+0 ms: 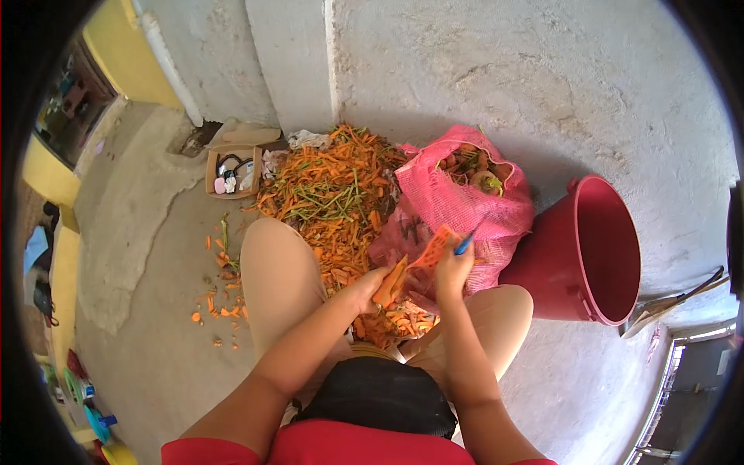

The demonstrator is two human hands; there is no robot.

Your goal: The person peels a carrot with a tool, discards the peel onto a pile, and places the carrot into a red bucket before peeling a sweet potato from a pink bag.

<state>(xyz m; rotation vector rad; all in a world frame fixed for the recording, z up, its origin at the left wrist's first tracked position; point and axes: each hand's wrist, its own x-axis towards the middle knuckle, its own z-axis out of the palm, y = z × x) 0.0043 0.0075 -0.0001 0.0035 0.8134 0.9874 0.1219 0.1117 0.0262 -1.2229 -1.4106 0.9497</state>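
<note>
Over my lap, my left hand [366, 291] is closed around a carrot [391, 284] that is partly peeled and points up and to the right. My right hand [452, 268] grips a blue-handled tool [465, 244], the handle end showing above the fist. From that fist a thin orange piece [431, 246] with a pattern of holes reaches toward the carrot; I cannot tell whether it belongs to the tool. Below both hands, carrot peelings [387, 325] lie between my knees. Just beyond the right hand stands a pink mesh sack [442, 186] with root vegetables [473, 167] in its mouth.
A large heap of orange peelings and green stalks [333, 186] rests against the wall. A red bucket [554, 260] lies tilted at the right. Left of the heap sits a cardboard box [209, 183] with small items. Carrot bits [221, 302] are scattered beside my left knee.
</note>
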